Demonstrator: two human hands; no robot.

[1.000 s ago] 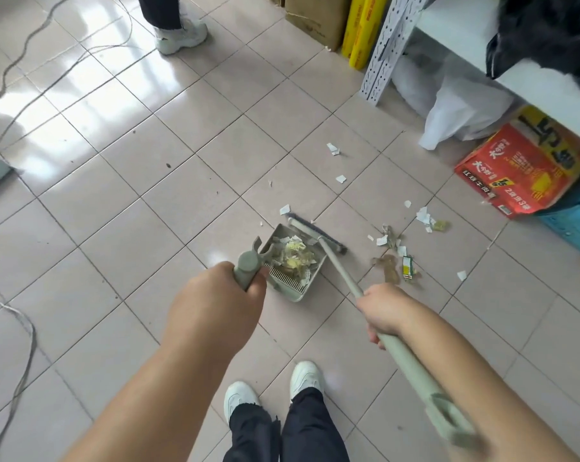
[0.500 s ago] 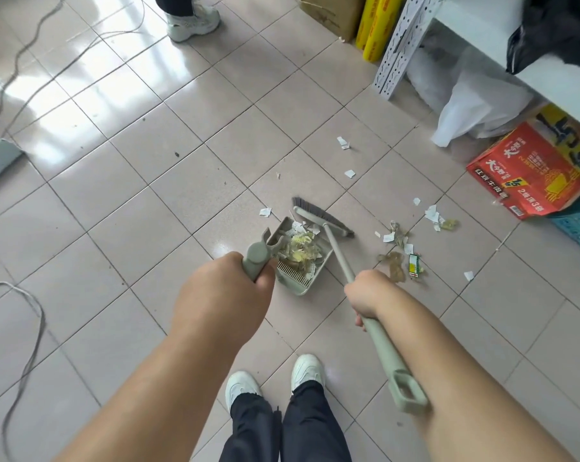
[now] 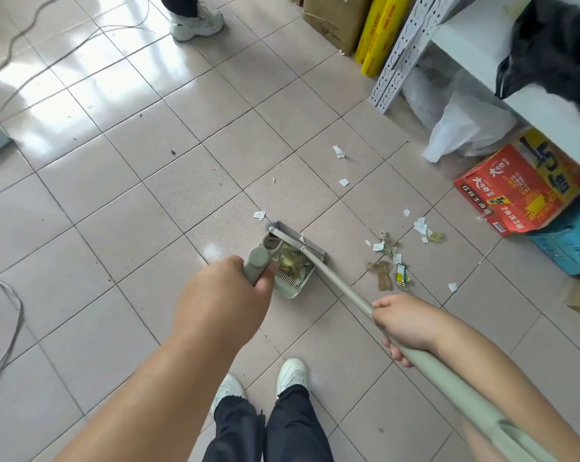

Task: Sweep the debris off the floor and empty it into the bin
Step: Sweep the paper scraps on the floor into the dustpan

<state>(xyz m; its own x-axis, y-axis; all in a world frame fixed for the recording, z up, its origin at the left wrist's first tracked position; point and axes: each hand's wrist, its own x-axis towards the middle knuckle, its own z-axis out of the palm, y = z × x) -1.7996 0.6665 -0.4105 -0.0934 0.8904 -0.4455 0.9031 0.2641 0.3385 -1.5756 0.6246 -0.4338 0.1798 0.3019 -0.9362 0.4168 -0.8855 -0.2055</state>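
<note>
My left hand (image 3: 222, 298) grips the upright handle of a grey-green dustpan (image 3: 290, 288) that stands on the tiled floor and holds yellowish scraps and paper bits. My right hand (image 3: 407, 323) grips the pale shaft of a broom (image 3: 335, 278). The broom head (image 3: 298, 241) lies across the dustpan's open mouth. To the right of the pan, a patch of debris (image 3: 387, 265) with paper bits, brown scraps and a small wrapper lies on the tiles. More white paper scraps (image 3: 343, 182) lie farther away. No bin is in view.
A white shelf unit (image 3: 482, 45) with a black bag stands at the right, over white plastic bags and a red carton (image 3: 518, 188). Cardboard box and yellow rolls (image 3: 378, 31) stand behind. Cables (image 3: 12, 315) trail at the left. Another person's shoe (image 3: 197, 23) is at the top.
The broom head has drawn in against the dustpan's mouth, and the paper scrap that lay before it is gone from the tiles. My right hand has slid back along the shaft.
</note>
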